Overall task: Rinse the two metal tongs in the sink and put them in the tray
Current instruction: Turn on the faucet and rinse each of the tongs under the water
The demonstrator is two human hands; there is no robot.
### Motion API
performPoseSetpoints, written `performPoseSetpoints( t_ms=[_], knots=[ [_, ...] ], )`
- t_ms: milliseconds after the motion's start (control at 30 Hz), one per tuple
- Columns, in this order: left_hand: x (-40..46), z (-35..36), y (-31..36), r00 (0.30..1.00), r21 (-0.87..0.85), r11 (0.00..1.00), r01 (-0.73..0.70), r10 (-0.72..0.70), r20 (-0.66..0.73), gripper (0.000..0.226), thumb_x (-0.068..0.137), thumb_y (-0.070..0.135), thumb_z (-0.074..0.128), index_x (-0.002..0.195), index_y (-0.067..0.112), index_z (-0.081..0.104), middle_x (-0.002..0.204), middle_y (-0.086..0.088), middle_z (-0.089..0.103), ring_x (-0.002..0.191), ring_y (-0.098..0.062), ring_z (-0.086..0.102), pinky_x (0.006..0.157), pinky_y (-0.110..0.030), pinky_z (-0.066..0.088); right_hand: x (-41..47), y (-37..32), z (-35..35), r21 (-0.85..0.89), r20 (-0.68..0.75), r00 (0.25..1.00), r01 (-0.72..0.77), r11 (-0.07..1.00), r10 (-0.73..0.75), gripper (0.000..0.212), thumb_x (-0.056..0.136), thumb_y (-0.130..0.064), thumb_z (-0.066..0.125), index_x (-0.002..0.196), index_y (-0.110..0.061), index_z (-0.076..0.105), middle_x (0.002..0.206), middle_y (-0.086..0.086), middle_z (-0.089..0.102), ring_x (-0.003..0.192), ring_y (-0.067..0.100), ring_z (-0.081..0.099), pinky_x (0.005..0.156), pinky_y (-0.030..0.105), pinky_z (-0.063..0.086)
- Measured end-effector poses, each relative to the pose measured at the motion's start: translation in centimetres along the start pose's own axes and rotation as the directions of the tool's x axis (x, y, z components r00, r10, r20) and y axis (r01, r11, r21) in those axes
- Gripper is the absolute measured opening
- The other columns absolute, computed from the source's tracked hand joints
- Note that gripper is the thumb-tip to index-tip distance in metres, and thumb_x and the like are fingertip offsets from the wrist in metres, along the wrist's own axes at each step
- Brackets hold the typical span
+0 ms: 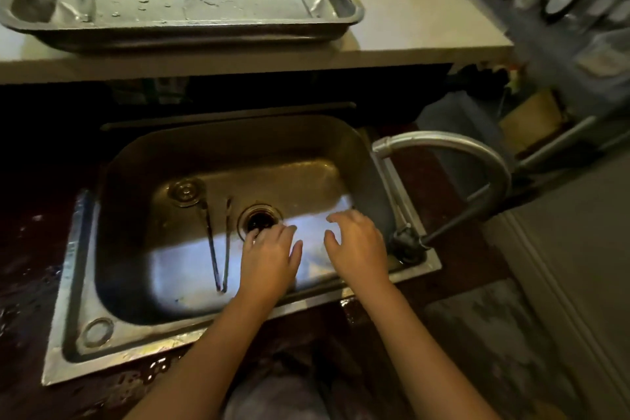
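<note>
Metal tongs (218, 245) lie in the sink (238, 143). Both hands, left (269, 259) and right (358, 245), hover spread, holding nothing. Next: pick up the tongs and rinse.

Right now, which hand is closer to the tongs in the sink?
The left hand. It is by the drain, just beside the tongs. The right hand is farther off, on the faucet side.

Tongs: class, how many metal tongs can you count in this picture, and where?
1: the tongs lie on the sink floor, left of the drain. A second pair is not visible.
</note>
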State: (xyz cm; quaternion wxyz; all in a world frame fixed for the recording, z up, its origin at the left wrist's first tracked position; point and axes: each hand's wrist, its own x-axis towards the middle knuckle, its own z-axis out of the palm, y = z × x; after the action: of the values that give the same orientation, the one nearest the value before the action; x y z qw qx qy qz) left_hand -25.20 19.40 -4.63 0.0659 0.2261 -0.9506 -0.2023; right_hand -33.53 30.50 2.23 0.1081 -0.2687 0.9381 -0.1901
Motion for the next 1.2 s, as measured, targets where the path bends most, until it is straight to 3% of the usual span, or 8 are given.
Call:
performPoseSetpoints(
  t_ms=[100,200,300,367,767,1067,1133,1200],
  knots=[
    [-1.1,1.2,0.5,0.999,-0.009,0.999,-0.040,0.040,0.020,0.032,0.089,0.026,0.051,0.117,0.012,0.059,0.119,-0.010,0.065,0.110,-0.028,0.059,0.102,-0.045,0.037,-1.3,1.3,-0.1,0.003,-0.075,0.996,-0.044,0.999,0.044,0.037,0.089,-0.021,0.049,0.125,-0.015,0.054,0.136,0.006,0.051,0.124,0.022,0.045,0.102,0.035,0.040],
    [-2.3,2.4,0.1,0.998,0.013,1.000,-0.011,0.011,0.065,0.034,0.088,0.026,0.054,0.119,0.012,0.058,0.126,-0.012,0.060,0.118,-0.029,0.054,0.105,-0.052,0.031,-2.0,2.6,0.1,-0.068,-0.156,0.977,-0.155,0.986,0.143,0.051,0.089,-0.024,0.049,0.138,-0.017,0.038,0.152,0.011,0.027,0.140,0.026,0.024,0.111,0.040,0.027],
    [-2.6,3.0,-0.2,0.991,0.027,0.997,0.070,-0.072,0.110,0.041,0.090,0.029,0.049,0.129,0.015,0.050,0.137,-0.009,0.051,0.131,-0.025,0.042,0.112,-0.054,0.016,-2.2,3.9,0.5,-0.155,-0.140,0.969,-0.225,0.962,0.204,0.067,0.090,-0.029,0.048,0.146,-0.011,0.015,0.158,0.017,0.001,0.145,0.029,0.000,0.117,0.041,0.013],
    [-2.6,3.0,-0.1,0.992,0.039,0.997,0.065,-0.068,0.102,0.043,0.089,0.028,0.051,0.130,0.015,0.049,0.138,-0.010,0.050,0.131,-0.026,0.041,0.112,-0.056,0.014,-2.2,4.5,0.9,-0.206,-0.125,0.974,-0.213,0.955,0.190,0.073,0.090,-0.030,0.047,0.146,-0.006,0.007,0.157,0.020,-0.005,0.145,0.030,-0.007,0.118,0.040,0.008],
    [-2.7,3.1,-0.3,0.990,0.084,0.993,0.077,-0.086,0.111,0.047,0.091,0.033,0.043,0.135,0.020,0.039,0.143,-0.006,0.044,0.136,-0.021,0.034,0.114,-0.054,0.008,-0.6,5.8,1.5,-0.256,-0.140,0.979,-0.183,0.949,0.151,0.076,0.086,-0.020,0.049,0.145,0.001,0.007,0.156,0.024,0.000,0.145,0.033,-0.004,0.117,0.042,0.010],
    [-2.7,3.2,-0.5,0.986,0.089,0.992,0.091,-0.103,0.132,0.049,0.092,0.038,0.036,0.138,0.024,0.032,0.146,-0.001,0.040,0.137,-0.016,0.031,0.115,-0.052,0.002,0.8,6.5,1.1,-0.262,-0.077,0.980,-0.197,0.945,0.183,0.078,0.090,-0.031,0.047,0.146,-0.002,0.000,0.156,0.022,-0.009,0.144,0.031,-0.010,0.118,0.041,0.006],
    [-2.7,3.3,-0.5,0.985,0.071,0.992,0.100,-0.109,0.131,0.049,0.092,0.038,0.037,0.138,0.024,0.033,0.146,-0.001,0.040,0.137,-0.016,0.032,0.115,-0.052,0.003,0.7,6.3,1.0,-0.235,-0.085,0.979,-0.198,0.951,0.183,0.075,0.090,-0.032,0.047,0.146,-0.006,0.006,0.156,0.021,-0.006,0.145,0.031,-0.008,0.117,0.043,0.006],
    [-2.7,3.4,-0.7,0.980,0.058,0.992,0.116,-0.123,0.156,0.049,0.092,0.040,0.035,0.139,0.025,0.030,0.147,0.001,0.038,0.137,-0.015,0.030,0.115,-0.050,0.005,0.2,6.0,1.1,-0.203,-0.140,0.979,-0.173,0.964,0.146,0.064,0.089,-0.029,0.050,0.144,-0.010,0.023,0.156,0.020,0.009,0.145,0.030,0.003,0.116,0.046,0.012]
  ],
)
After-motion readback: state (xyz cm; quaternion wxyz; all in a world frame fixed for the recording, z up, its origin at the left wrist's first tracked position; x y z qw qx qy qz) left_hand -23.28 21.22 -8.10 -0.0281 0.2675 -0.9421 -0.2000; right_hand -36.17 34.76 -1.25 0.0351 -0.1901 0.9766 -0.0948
